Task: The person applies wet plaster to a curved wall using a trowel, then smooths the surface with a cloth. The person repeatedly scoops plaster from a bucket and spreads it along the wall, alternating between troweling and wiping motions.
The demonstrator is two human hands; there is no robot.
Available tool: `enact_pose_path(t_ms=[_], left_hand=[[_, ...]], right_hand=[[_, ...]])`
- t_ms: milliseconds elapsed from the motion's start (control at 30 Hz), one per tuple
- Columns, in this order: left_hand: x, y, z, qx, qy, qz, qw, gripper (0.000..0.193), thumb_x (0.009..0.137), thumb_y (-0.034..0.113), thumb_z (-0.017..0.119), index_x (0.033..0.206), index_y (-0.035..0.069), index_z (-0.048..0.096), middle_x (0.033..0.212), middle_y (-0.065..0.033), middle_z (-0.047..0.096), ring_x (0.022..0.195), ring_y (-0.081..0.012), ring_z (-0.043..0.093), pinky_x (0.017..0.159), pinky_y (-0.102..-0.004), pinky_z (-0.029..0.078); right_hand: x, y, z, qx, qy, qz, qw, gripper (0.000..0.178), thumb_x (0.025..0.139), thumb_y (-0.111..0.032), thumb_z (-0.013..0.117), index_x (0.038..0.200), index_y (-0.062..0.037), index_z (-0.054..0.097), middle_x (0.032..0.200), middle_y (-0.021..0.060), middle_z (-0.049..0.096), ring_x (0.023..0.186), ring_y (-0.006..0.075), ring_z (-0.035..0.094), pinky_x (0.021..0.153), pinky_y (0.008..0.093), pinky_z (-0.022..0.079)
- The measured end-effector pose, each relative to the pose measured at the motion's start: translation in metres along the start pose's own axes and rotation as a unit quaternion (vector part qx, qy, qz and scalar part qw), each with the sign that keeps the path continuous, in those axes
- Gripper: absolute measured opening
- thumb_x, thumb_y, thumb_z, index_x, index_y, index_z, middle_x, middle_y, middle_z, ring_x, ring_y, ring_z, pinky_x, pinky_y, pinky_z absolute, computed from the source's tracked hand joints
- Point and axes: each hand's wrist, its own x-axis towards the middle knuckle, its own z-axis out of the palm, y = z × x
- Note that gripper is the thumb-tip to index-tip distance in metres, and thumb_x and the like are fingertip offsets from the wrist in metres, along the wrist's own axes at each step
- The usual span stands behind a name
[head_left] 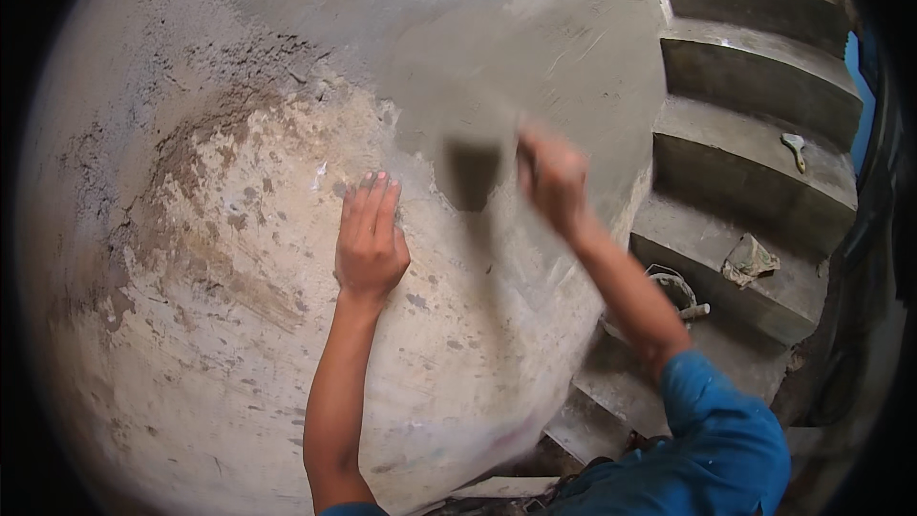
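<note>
My left hand (pixel 371 247) lies flat against the wall (pixel 258 344), fingers stretched out and pointing up, on a bare, blotchy, pale patch. My right hand (pixel 554 177) is closed in a fist close to the smooth grey plaster (pixel 573 67), smeared by motion. What it grips is hidden by the blur. Just left of it is a dark, blurred, blocky shape (pixel 471 172), with a shadow trailing down the wall below. I cannot tell whether that shape is a tool or a shadow. Fresh-looking grey plaster covers the wall's upper right, ending in a ragged edge near my hands.
Concrete stairs (pixel 755 172) climb along the right. A paint brush (pixel 795 151) lies on one step, a crumpled, dirty cloth or bag (pixel 750 261) on a lower one. Below stands a bucket-like container with a wire handle (pixel 683 291). Rough, crumbly plaster (pixel 210 67) marks the upper left.
</note>
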Motion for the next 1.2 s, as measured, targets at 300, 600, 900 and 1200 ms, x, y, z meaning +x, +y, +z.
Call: enact_pose_path(t_ms=[300,600,900,1200], left_hand=[[0.001,0.0,0.004,0.017,0.005,0.006,1.0,0.059,0.083,-0.002,0.058,0.141,0.001,0.064,0.147,-0.0183,0.063,0.143,-0.0382,0.055,0.125,-0.0554,0.038],[0.003,0.0,0.001,0.012,-0.001,0.013,1.0,0.059,0.083,-0.001,0.056,0.141,0.001,0.064,0.147,-0.0186,0.063,0.143,-0.0375,0.056,0.124,-0.0557,0.04],[0.001,0.0,0.004,0.01,0.011,0.005,1.0,0.058,0.082,-0.002,0.056,0.14,0.0,0.064,0.145,-0.0198,0.064,0.142,-0.0387,0.056,0.123,-0.0561,0.041],[-0.002,-0.001,0.004,0.013,0.012,0.005,1.0,0.058,0.082,-0.002,0.057,0.14,0.0,0.064,0.145,-0.0193,0.064,0.141,-0.0379,0.057,0.122,-0.055,0.042]], right_hand=[[0.001,0.038,0.046,0.039,-0.085,-0.086,0.992,0.035,0.089,0.001,0.068,0.122,-0.0067,0.072,0.102,0.0156,0.078,0.089,0.0325,0.077,0.075,0.0434,0.063],[-0.142,-0.041,-0.036,0.143,-0.188,-0.052,0.97,0.042,0.087,0.004,0.068,0.128,-0.0007,0.072,0.114,0.0167,0.079,0.091,0.0278,0.078,0.076,0.0386,0.066],[-0.158,-0.058,-0.003,0.029,-0.199,-0.075,0.977,0.045,0.088,-0.007,0.077,0.131,0.0014,0.07,0.126,0.0268,0.074,0.096,0.0305,0.08,0.07,0.0357,0.063],[-0.006,-0.001,-0.009,0.043,0.003,0.033,0.999,0.03,0.087,0.006,0.075,0.116,-0.0006,0.076,0.097,0.0209,0.077,0.078,0.0329,0.076,0.07,0.0386,0.061]])
